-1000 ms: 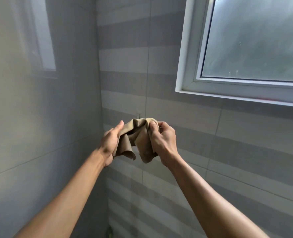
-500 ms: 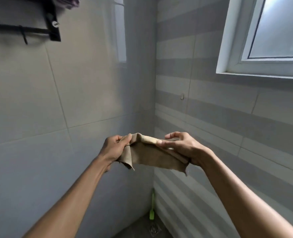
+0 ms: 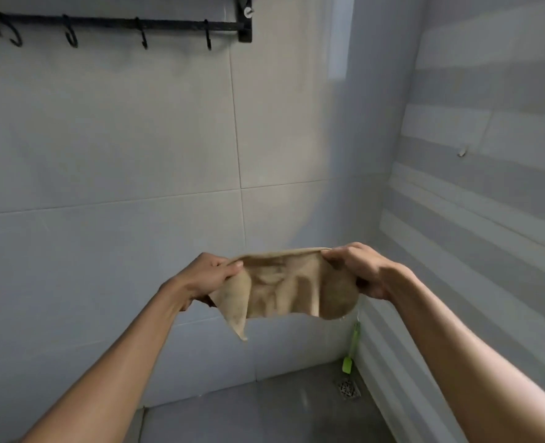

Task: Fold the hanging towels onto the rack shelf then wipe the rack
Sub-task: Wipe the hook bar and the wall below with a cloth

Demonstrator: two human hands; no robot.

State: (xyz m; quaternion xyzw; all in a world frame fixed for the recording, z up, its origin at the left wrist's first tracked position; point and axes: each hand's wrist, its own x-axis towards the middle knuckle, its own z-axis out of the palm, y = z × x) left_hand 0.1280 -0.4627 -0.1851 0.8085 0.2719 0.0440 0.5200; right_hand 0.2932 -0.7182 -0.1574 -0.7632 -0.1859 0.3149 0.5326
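Tan cloth (image 3: pixel 284 287) — creased, sagging — stretched between left hand (image 3: pixel 212 276) and right hand (image 3: pixel 362 270).

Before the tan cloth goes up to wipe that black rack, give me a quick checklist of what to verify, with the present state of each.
1. Left hand grips the tan cloth: ok.
2. Right hand grips its other end: ok.
3. Cloth spread open between the hands, not bunched: ok.
4. Hooks on the black metal wall rack free of towels: ok.
5. Towels folded on the rack shelf: cannot tell, out of view.
6. Cloth touching the rack: not ok, held well below it.
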